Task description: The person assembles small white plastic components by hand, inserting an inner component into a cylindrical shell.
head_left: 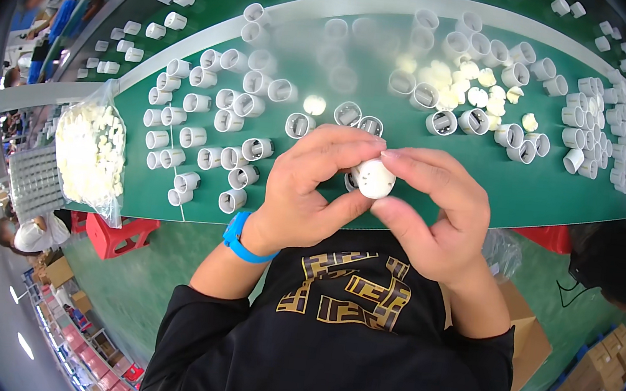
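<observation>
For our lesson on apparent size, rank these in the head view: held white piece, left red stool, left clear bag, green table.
1. Green table
2. Left clear bag
3. Left red stool
4. Held white piece, plainly smallest

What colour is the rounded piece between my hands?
The rounded piece is white with small dark marks, best seen in the head view.

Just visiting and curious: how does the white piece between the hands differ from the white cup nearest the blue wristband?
The white piece is held by the left hand and right hand, while the white cup rests on the green table. The white piece shows a rounded face with small dark marks; the white cup shows an open end. Both are white and roundish.
</observation>
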`<act>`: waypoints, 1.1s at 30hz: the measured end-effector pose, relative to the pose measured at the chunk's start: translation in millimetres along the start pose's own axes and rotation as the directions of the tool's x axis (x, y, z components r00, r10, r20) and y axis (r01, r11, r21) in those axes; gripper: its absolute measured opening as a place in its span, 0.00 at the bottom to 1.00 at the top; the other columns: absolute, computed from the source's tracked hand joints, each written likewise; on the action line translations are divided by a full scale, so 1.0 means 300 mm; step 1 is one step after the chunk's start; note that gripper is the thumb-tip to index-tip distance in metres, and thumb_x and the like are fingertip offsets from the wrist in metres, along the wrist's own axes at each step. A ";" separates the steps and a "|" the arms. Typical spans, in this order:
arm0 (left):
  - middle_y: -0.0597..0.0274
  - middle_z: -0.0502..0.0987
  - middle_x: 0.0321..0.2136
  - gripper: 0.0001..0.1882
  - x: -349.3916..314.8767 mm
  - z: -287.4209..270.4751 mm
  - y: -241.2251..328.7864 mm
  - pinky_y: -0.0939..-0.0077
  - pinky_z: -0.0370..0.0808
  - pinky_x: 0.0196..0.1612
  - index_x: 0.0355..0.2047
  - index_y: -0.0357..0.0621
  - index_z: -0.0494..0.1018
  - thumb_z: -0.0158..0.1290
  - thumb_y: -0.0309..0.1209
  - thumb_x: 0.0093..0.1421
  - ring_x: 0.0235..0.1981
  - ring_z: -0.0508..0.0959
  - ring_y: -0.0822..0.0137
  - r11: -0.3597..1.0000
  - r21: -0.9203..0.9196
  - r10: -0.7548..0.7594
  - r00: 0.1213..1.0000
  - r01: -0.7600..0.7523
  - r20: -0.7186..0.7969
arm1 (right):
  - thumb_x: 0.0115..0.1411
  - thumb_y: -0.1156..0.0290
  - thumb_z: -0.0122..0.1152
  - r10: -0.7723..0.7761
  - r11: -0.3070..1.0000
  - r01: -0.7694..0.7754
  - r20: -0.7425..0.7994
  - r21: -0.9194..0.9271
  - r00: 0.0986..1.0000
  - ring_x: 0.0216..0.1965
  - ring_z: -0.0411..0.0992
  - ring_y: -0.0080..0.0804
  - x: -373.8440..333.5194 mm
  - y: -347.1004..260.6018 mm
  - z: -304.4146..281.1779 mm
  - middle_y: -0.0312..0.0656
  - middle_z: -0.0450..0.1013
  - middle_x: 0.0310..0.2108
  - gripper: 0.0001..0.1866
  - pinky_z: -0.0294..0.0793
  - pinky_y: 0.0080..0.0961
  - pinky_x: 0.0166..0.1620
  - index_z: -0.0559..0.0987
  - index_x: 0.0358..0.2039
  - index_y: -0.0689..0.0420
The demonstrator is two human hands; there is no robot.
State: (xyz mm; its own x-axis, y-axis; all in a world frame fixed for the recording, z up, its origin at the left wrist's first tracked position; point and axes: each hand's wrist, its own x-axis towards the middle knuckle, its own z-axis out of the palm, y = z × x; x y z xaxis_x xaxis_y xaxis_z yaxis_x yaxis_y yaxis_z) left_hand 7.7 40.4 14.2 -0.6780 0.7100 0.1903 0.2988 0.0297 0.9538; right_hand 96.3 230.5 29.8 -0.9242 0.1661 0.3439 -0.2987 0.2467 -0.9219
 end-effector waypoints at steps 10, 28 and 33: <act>0.53 0.80 0.49 0.26 0.026 0.020 0.014 0.67 0.81 0.48 0.50 0.40 0.79 0.67 0.18 0.49 0.47 0.82 0.56 0.946 0.295 0.143 0.990 -0.137 0.004 | 0.58 0.82 0.65 0.248 0.968 -0.248 -0.016 -0.037 0.969 0.38 0.78 0.29 0.002 -0.011 0.010 0.44 0.79 0.39 0.08 0.78 0.24 0.42 0.80 0.39 0.63; 0.54 0.80 0.48 0.25 0.051 0.018 -0.001 0.69 0.81 0.43 0.50 0.39 0.79 0.68 0.18 0.50 0.45 0.82 0.56 0.947 0.282 0.147 0.988 -0.151 0.036 | 0.59 0.79 0.66 0.335 0.938 -0.335 0.010 0.088 0.942 0.36 0.77 0.24 0.030 0.023 0.000 0.39 0.78 0.35 0.06 0.78 0.23 0.42 0.79 0.36 0.62; 0.54 0.80 0.47 0.25 0.052 0.015 -0.006 0.69 0.81 0.43 0.50 0.39 0.79 0.68 0.17 0.49 0.44 0.82 0.56 0.931 0.336 0.118 0.990 -0.138 0.081 | 0.57 0.79 0.67 0.268 0.933 -0.254 0.022 -0.254 0.963 0.31 0.75 0.26 0.047 0.014 -0.004 0.38 0.77 0.30 0.06 0.76 0.24 0.36 0.78 0.34 0.61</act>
State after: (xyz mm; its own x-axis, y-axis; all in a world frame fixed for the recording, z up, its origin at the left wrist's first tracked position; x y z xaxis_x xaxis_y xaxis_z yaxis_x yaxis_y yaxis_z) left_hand -0.4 54.7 14.5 -0.5814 0.7632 0.2819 0.5981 0.1661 0.7840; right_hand 82.2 235.1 31.1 -0.9754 0.2055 0.0798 0.0168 0.4303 -0.9025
